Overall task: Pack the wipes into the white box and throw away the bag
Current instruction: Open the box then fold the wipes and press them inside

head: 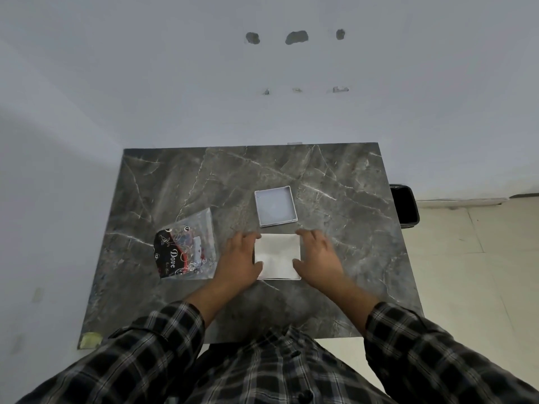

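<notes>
Two hands frame a white box (277, 256) near the middle of the grey marble table (350, 258). White wipes (275, 252) fill the box, their edges hard to tell from its walls. The left hand (239, 258) lies along the box's left side, thumb over its near corner; the right hand (319, 255) lies along the right side, fingers spread and blurred. Neither grip is closed on anything. Just behind the box, towards the far edge, sits a white lid (276, 206), hollow side up. To the left lies a clear bag (186, 246) printed in black and red with the word "Dove"; smaller writing beneath is unreadable. A black bin (404, 206) stands beyond the table's right edge, partly hidden by it.
</notes>
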